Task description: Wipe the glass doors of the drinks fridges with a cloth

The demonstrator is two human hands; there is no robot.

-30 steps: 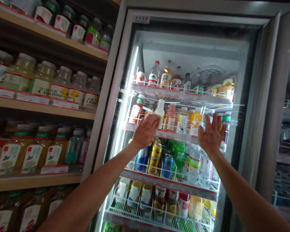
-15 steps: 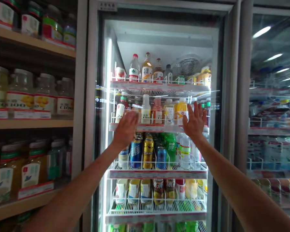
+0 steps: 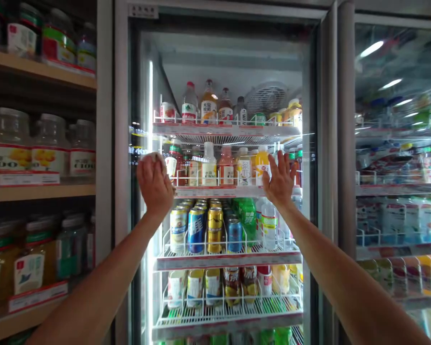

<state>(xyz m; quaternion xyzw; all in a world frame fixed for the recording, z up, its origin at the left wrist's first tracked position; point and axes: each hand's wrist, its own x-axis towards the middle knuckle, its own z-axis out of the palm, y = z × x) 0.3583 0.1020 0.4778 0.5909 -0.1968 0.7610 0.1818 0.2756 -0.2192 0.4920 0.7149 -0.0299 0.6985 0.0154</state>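
Note:
My left hand (image 3: 154, 184) is up against the glass door (image 3: 222, 52) of a lit drinks fridge, near the door's left edge. Beneath its fingers is a pale cloth (image 3: 157, 156), mostly hidden; only bits of its edge peek out past the fingers and palm. On the right side of the same glass, my right hand (image 3: 280, 178) is spread with its fingers pointing up and holds nothing. Behind the glass, at hand height, bottles of juice (image 3: 209, 165) line a wire-fronted shelf. Cans (image 3: 214, 230) stand one shelf lower.
To the left, wooden shelves (image 3: 39, 190) carry several jars and bottles with labels. A metal frame (image 3: 106, 143) separates them from the fridge. A second glass-fronted fridge (image 3: 398, 187) stands at the right, its glass showing ceiling light reflections.
My left hand has swept leftward across the glass with the cloth, from in front of the bottles to the door's left edge. The right hand stays spread on the glass. The view has shifted slightly.

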